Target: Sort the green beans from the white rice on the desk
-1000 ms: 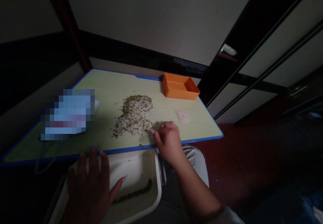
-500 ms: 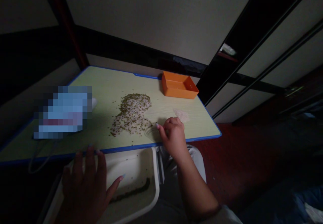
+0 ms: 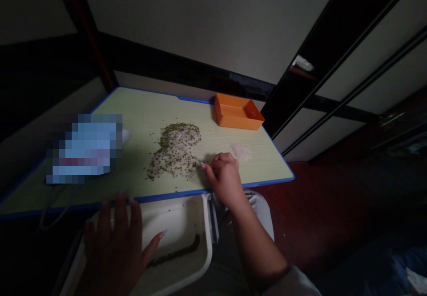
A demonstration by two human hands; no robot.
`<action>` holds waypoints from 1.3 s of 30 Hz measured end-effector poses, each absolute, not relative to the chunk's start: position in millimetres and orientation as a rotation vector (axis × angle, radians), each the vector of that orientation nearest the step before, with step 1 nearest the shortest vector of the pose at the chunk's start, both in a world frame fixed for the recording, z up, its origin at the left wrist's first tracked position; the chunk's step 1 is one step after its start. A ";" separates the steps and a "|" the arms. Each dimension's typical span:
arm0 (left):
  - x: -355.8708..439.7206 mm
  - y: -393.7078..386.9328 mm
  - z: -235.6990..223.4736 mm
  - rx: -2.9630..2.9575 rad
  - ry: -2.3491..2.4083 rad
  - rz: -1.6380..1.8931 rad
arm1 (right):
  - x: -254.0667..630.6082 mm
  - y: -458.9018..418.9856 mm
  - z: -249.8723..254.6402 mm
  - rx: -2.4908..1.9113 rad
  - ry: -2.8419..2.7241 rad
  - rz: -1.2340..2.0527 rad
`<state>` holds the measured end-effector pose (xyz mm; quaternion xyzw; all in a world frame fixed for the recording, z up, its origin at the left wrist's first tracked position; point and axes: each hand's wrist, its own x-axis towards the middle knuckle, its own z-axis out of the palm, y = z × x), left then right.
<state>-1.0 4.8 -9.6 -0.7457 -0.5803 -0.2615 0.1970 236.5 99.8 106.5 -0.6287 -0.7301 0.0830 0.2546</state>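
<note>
Grain pile (image 3: 178, 147) just left of our right hand (image 3: 223, 176).
It's curled, hold unclear to us; left hand (image 3: 115, 242) spread above bin (image 3: 209, 242).

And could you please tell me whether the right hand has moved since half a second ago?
Yes, slightly left, judged against the orange box.

Blocky pixels blurred the blue package (image 3: 90, 147) at left. The left hand (image 3: 115, 242) hid part of the tub (image 3: 207, 238), whose near end was cut off. The right hand (image 3: 224, 176) hid its own curled fingertips; the grains (image 3: 178, 142) were too small to identify.
</note>
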 end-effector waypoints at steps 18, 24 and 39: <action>-0.4 2.5 -9.8 -2.118 -1.671 -0.712 | 233.2 94.1 106.5 -1.635 -2.047 0.240; -0.7 0.8 -11.4 -2.130 -1.729 -0.771 | 237.1 92.6 107.7 -1.687 -2.029 0.217; -1.8 2.6 -7.5 -2.115 -1.631 -0.714 | 229.3 95.7 103.8 -1.620 -2.047 0.234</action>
